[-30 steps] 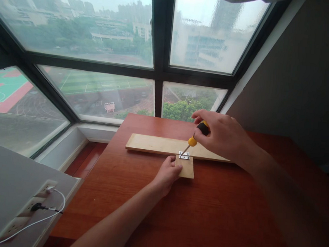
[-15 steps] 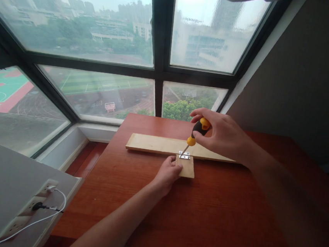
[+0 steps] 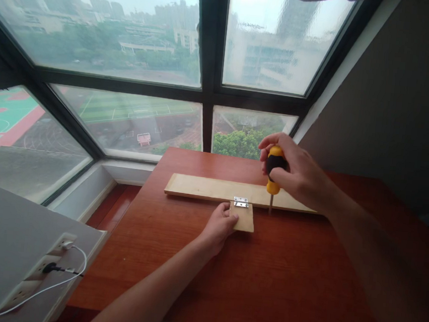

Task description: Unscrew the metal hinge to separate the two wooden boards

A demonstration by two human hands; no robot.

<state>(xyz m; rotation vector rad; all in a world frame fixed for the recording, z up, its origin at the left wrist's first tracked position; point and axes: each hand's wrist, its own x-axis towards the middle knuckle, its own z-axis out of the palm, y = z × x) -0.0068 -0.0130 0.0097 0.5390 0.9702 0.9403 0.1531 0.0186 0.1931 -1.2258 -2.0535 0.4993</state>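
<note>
The right hand (image 3: 293, 171) grips a bulbous yellow-and-black screwdriver (image 3: 273, 186), metal shaft down, clear of a shiny hinge (image 3: 241, 202). The left hand (image 3: 218, 227) pinches a squarish wooden piece (image 3: 243, 220), the hinge bridging it and a long pale board (image 3: 200, 186) on the reddish, wood-grained table (image 3: 282, 279).

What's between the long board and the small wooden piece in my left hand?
A silver metal hinge bridges the seam between the long board and the small wooden piece, as the head view shows.

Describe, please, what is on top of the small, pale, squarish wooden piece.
A silver metal hinge overlaps the far edge of the piece; the left hand rests its thumb on the left side. Wood beneath both is covered.
</note>
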